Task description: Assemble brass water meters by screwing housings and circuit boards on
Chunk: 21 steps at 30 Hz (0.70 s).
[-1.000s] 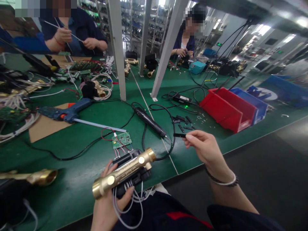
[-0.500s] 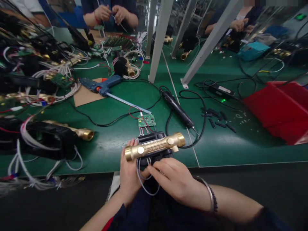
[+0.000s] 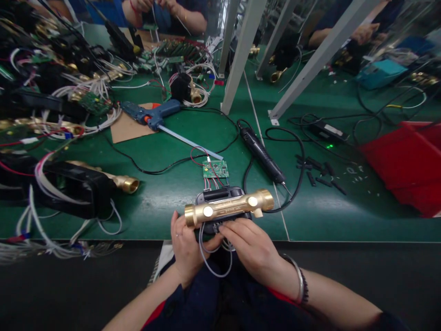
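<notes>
Brass tube [image 3: 229, 209] w/ a black box [image 3: 216, 195] fixed behind it sits at the near edge of the green table [image 3: 165, 202], right in front of the person. Long axis runs left-right across the body, right end a bit higher. It lies just beyond both hands and touches both. Left hand [image 3: 186, 248] is curled around the tube's left end from below, a firm grip. Right hand [image 3: 253, 250] comes in under the middle, fingertips [image 3: 229, 228] pressed to the underside of the box where thin grey wires [image 3: 206, 259] loop down toward the lap; can't tell if it pinches a wire or only presses. The tube's right end sticks out free past the right hand, so the left hand is nearer an end and the right nearer the centre. Red and white leads go from the box up to a small circuit board [image 3: 215, 169] just beyond. Right of that lies a black electric screwdriver [image 3: 263, 156] w/ its cord, then small black parts [image 3: 319, 168], and a red bin [image 3: 403, 165] further right. Further back on the left, a blue glue gun [image 3: 153, 114] rests on cardboard [image 3: 126, 131]. A second brass-and-black unit [image 3: 120, 182] lies at left amid wire bundles. Co-workers' hands [image 3: 144, 4] show at the top edge.
</notes>
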{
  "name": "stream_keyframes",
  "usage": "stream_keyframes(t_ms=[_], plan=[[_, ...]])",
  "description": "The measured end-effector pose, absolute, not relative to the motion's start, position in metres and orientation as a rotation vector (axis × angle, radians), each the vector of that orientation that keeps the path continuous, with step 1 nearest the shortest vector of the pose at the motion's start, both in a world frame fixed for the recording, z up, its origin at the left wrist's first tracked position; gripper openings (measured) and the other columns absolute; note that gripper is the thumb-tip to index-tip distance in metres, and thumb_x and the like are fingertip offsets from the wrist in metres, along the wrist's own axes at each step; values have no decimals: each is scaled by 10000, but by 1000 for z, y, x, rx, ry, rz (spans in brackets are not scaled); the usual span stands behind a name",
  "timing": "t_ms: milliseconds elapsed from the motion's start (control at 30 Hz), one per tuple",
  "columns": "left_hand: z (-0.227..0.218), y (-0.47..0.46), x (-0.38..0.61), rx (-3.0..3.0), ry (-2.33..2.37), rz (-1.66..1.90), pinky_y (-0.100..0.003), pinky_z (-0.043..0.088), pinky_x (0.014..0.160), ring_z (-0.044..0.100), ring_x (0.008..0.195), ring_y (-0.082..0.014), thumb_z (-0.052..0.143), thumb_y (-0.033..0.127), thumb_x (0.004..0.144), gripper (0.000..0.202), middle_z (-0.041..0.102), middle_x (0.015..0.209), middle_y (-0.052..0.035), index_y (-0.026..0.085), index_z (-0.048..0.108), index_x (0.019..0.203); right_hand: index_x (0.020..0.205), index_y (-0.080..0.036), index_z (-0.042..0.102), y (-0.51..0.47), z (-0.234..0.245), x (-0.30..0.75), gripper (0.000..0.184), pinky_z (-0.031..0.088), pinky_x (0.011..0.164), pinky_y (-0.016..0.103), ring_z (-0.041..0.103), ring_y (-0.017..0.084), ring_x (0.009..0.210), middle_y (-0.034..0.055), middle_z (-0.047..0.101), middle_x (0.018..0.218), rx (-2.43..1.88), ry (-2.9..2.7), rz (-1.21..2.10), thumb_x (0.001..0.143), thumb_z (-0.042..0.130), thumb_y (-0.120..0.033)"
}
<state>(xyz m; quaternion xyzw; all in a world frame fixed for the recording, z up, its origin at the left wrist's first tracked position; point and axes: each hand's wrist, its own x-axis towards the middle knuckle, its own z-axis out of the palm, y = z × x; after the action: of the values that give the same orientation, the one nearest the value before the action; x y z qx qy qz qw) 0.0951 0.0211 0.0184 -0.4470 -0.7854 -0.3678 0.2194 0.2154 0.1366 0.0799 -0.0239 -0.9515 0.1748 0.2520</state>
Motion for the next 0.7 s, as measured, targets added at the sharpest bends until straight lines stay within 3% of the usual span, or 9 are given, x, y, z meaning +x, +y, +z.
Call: stream_keyframes(t_ms=[100, 267, 467, 600, 700], plan=[[21, 19, 97, -1231, -2086, -1063, -428, 446, 909, 543, 821, -187, 661, 428, 777, 286, 475, 842, -18, 218, 475, 831, 989, -91, 652, 135, 83, 214, 316, 532, 711, 337, 597, 208, 807, 123, 695, 908, -135, -2612, 352, 959, 341, -130], [34, 19, 99, -1343, -1996, -948, -319, 381, 885, 457, 703, -136, 684, 233, 783, 81, 423, 714, 26, 272, 625, 823, 953, -120, 677, 135, 82, 213, 277, 491, 650, 336, 602, 195, 731, 103, 715, 888, -193, -2599, 329, 931, 401, -107], [35, 21, 91, -1449, -1903, -889, -288, 376, 809, 440, 662, -136, 712, 264, 750, 53, 482, 663, 22, 279, 693, 796, 996, -115, 635, 136, 84, 216, 201, 492, 636, 311, 623, 176, 721, 96, 722, 900, -187, -2536, 465, 899, 463, -78], [26, 19, 75, -1537, -1824, -807, -255, 354, 626, 401, 524, -106, 711, 238, 723, 101, 442, 553, 56, 307, 699, 794, 1042, -143, 603, 160, 97, 232, 218, 512, 620, 241, 654, 123, 728, 60, 730, 881, 29, -2364, 624, 859, 516, -61], [6, 13, 62, -1656, -1881, -936, -224, 310, 523, 318, 417, -81, 746, 199, 655, 296, 375, 456, 95, 387, 696, 878, 979, -205, 641, 215, 99, 259, 190, 533, 675, 270, 671, 147, 754, 40, 731, 859, -459, -2224, 387, 847, 538, -113]])
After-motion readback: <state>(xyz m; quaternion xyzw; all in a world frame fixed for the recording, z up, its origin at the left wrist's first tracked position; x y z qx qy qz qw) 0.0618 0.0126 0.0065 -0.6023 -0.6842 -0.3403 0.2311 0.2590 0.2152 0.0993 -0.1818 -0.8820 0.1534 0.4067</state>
